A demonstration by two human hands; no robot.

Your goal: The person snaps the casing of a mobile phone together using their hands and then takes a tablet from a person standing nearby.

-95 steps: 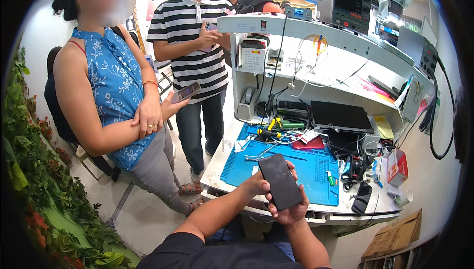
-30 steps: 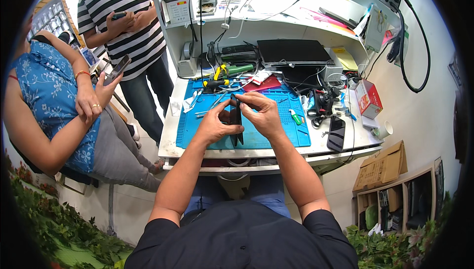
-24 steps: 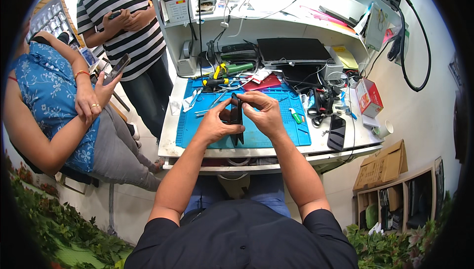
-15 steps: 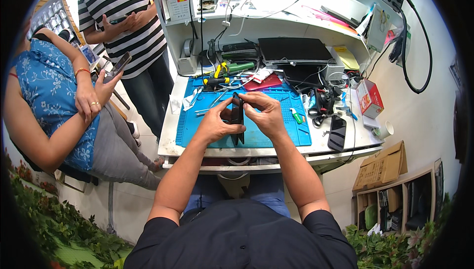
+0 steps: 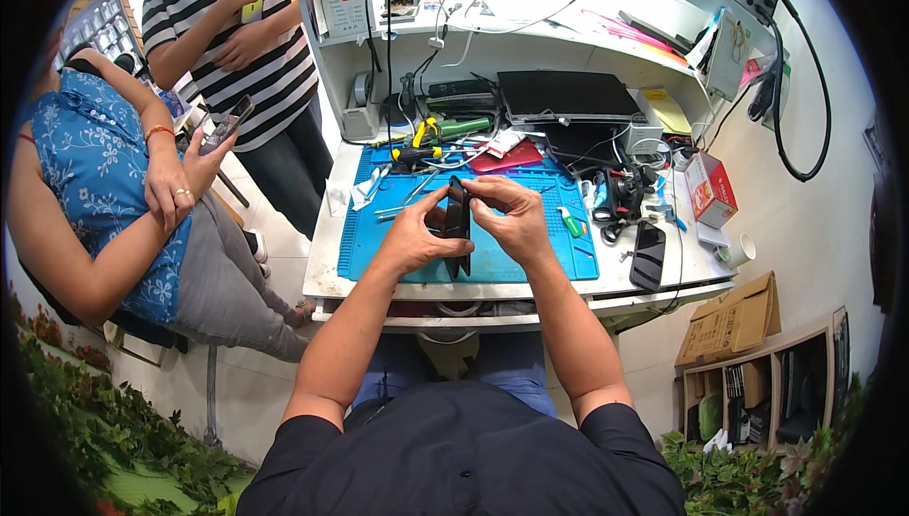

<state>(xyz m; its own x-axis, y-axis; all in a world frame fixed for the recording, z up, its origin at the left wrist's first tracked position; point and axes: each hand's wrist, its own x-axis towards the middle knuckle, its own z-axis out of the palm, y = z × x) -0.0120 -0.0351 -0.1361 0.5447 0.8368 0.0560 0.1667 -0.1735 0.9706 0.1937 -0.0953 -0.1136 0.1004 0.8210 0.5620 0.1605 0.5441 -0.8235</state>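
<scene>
Above the blue work mat (image 5: 379, 256), a dark phone (image 5: 459, 222) stands nearly upright, seen mostly edge-on. My left hand (image 5: 415, 240) grips it from the left, thumb near its lower end and fingers at its far end. With fingers bent together, my right hand (image 5: 516, 222) pinches the phone's far right edge. My palms hide part of it, and whether its parts are separated cannot be made out. Just right of my right hand, a small green-and-white bottle (image 5: 570, 222) lies on the mat.
Tweezers (image 5: 419, 188), yellow-black pliers (image 5: 417, 153) and cables crowd the mat's far side. A second black phone (image 5: 648, 256) lies at the right, beside a red-and-white box (image 5: 710, 186). Two people stand at the left: one in blue (image 5: 104, 185), one in stripes (image 5: 237, 52).
My hands and the phone stay almost where they were. The person in stripes has raised one hand toward the chest; the other person's phone tilts slightly.
</scene>
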